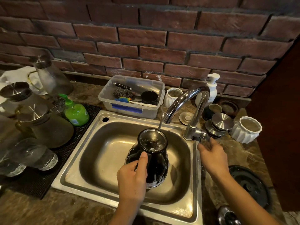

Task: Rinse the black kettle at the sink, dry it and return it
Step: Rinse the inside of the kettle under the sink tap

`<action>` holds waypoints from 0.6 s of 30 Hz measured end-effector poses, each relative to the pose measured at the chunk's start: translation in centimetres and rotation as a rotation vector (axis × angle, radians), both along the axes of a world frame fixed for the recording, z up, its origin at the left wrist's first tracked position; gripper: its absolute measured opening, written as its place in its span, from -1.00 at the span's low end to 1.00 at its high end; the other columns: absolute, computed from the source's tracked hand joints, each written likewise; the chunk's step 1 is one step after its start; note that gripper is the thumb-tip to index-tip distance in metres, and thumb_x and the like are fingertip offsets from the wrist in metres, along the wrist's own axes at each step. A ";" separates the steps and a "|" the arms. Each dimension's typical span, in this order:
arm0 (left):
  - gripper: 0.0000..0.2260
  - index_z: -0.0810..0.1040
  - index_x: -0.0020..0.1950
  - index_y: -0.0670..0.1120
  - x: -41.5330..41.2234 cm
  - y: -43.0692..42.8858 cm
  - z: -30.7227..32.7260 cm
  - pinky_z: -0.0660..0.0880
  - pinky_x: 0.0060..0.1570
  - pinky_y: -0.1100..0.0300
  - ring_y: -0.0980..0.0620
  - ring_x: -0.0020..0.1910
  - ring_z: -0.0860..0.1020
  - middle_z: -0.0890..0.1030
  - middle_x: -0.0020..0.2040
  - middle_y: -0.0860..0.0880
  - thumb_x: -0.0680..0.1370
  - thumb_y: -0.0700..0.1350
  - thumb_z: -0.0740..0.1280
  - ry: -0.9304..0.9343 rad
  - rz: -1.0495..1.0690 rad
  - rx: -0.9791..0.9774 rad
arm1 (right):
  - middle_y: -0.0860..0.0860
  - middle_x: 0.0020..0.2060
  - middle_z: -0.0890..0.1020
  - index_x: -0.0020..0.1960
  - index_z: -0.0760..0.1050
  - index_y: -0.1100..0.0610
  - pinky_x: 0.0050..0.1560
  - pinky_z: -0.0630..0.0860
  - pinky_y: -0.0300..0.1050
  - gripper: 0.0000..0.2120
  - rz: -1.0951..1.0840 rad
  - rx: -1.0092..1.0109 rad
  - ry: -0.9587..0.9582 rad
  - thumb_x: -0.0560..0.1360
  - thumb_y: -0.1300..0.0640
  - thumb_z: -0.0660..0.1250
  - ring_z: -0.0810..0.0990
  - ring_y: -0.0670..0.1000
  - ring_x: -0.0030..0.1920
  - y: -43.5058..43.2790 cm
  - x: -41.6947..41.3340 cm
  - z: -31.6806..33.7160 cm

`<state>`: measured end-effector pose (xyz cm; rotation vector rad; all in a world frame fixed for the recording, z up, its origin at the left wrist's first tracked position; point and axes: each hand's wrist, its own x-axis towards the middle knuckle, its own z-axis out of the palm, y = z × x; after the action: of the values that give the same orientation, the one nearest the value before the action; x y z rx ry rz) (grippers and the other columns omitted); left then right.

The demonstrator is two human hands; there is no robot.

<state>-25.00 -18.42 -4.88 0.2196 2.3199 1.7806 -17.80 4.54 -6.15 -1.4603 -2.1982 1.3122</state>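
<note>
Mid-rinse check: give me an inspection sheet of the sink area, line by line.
Surface: steel sink set in a brown stone counter.
Job's things: black kettle tilted in the basin; tap running water into its mouth.
Clutter: green soap bottle, clear plastic tub of scrubbers, frosted glass pitchers on a black mat, white pump bottle, steel lids.
Hands: left hand grips the kettle's handle; right hand open at the tap lever.
Cables: nothing seen.
Surroundings: brick wall behind.
</note>
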 end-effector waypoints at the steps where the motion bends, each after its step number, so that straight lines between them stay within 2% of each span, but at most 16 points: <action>1: -0.45 0.37 -0.59 -0.03 0.0 -0.1 0.3 0.33 -0.35 0.15 0.07 -0.51 0.35 0.35 -0.61 0.05 0.63 0.01 0.29 0.003 0.003 -0.001 | 0.12 0.39 0.56 0.55 0.30 0.07 0.37 0.40 0.10 -0.46 0.027 0.021 0.013 0.60 0.03 0.31 0.59 0.12 0.25 -0.4 0.3 0.3; 2: -0.45 0.38 -0.59 -0.02 -0.1 -0.3 0.6 0.33 -0.34 0.14 0.08 -0.51 0.35 0.36 -0.61 0.05 0.62 0.01 0.29 0.007 0.008 -0.001 | 0.09 0.40 0.56 0.49 0.40 0.03 0.34 0.42 0.06 -0.54 0.063 0.054 0.024 0.61 0.05 0.31 0.61 0.04 0.15 -0.9 0.6 0.6; 3: -0.45 0.38 -0.59 -0.02 -0.1 -0.5 0.9 0.33 -0.33 0.14 0.08 -0.51 0.36 0.36 -0.61 0.05 0.62 0.02 0.29 0.011 0.012 -0.002 | 0.06 0.41 0.55 0.39 0.52 0.00 0.34 0.41 0.03 -0.65 0.107 0.099 0.034 0.61 0.06 0.31 0.62 0.01 0.16 -1.4 0.8 0.8; 5: -0.44 0.37 -0.59 -0.03 -0.1 -1.1 1.5 0.32 -0.33 0.11 0.05 -0.50 0.36 0.35 -0.61 0.05 0.61 0.11 0.30 0.021 0.018 0.006 | -0.04 0.41 0.54 0.18 0.67 -0.04 0.43 0.32 0.01 -0.79 0.186 0.168 0.065 0.60 0.05 0.33 0.54 0.02 0.36 -2.7 1.0 1.2; 6: -0.44 0.37 -0.58 -0.03 -0.2 -1.4 1.7 0.32 -0.34 0.10 0.03 -0.50 0.36 0.34 -0.61 0.05 0.58 0.16 0.28 0.028 0.023 0.007 | -0.09 0.38 0.56 0.08 0.71 -0.05 0.44 0.31 -0.01 -0.83 0.222 0.177 0.084 0.59 0.03 0.35 0.50 -0.02 0.39 -3.4 0.9 1.6; 7: -0.46 0.37 -0.58 -0.03 -0.3 -1.7 2.0 0.32 -0.34 0.10 0.02 -0.50 0.36 0.34 -0.61 0.05 0.55 0.19 0.26 0.036 0.032 -0.001 | -0.13 0.32 0.58 -0.03 0.72 -0.05 0.41 0.33 -0.06 -0.85 0.253 0.175 0.105 0.57 0.00 0.37 0.51 -0.08 0.35 -4.2 0.8 2.0; 9: -0.48 0.39 -0.57 -0.04 -0.5 -2.4 2.7 0.32 -0.35 0.09 0.04 -0.52 0.36 0.35 -0.62 0.04 0.53 0.20 0.23 0.071 0.051 -0.025 | -0.20 0.18 0.63 -0.28 0.70 0.01 0.28 0.39 -0.18 -0.73 0.291 0.170 0.157 0.54 -0.06 0.41 0.56 -0.21 0.18 -5.8 0.3 3.1; 10: -0.47 0.39 -0.56 -0.04 -0.6 -2.7 3.2 0.33 -0.35 0.08 0.05 -0.52 0.37 0.35 -0.62 0.04 0.53 0.20 0.23 0.090 0.060 -0.033 | -0.21 0.10 0.68 -0.34 0.67 0.02 0.20 0.43 -0.25 -0.69 0.292 0.162 0.192 0.52 -0.08 0.42 0.58 -0.28 0.10 -6.7 0.0 3.8; 12: -0.46 0.38 -0.57 -0.05 -0.6 -3.4 4.2 0.33 -0.35 0.08 0.07 -0.53 0.36 0.35 -0.62 0.04 0.54 0.19 0.22 0.116 0.071 -0.032 | -0.24 -0.03 0.72 -0.26 0.69 -0.03 0.07 0.44 -0.41 -0.79 0.318 0.135 0.263 0.51 -0.07 0.43 0.62 -0.32 0.01 -8.2 -0.7 5.2; 14: -0.46 0.36 -0.57 -0.05 -0.7 -4.1 5.2 0.31 -0.36 0.08 0.08 -0.53 0.35 0.34 -0.62 0.04 0.55 0.18 0.24 0.131 0.078 -0.020 | -0.28 -0.06 0.71 -0.05 0.70 -0.10 0.07 0.50 -0.34 -0.90 0.379 0.126 0.310 0.51 -0.07 0.44 0.63 -0.31 0.03 -9.3 -1.2 6.2; 16: -0.46 0.36 -0.57 -0.05 -0.7 -4.7 6.1 0.30 -0.36 0.08 0.07 -0.53 0.35 0.35 -0.61 0.04 0.56 0.16 0.25 0.133 0.080 0.007 | -0.29 0.00 0.70 0.11 0.66 -0.14 0.13 0.54 -0.24 -0.78 0.438 0.113 0.341 0.49 -0.12 0.44 0.62 -0.29 0.09 -10.3 -1.6 7.4; 18: -0.46 0.37 -0.57 -0.04 -0.7 -5.2 6.9 0.30 -0.37 0.06 0.04 -0.52 0.35 0.36 -0.60 0.04 0.55 0.19 0.25 0.129 0.091 0.022 | -0.29 0.11 0.67 0.22 0.62 -0.17 0.19 0.51 -0.23 -0.66 0.491 0.130 0.346 0.47 -0.18 0.44 0.59 -0.28 0.17 -11.2 -2.2 8.8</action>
<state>-25.74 -23.67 2.00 0.2434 2.4367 1.8878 -19.96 -6.70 2.64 -0.6025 -2.4187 1.3906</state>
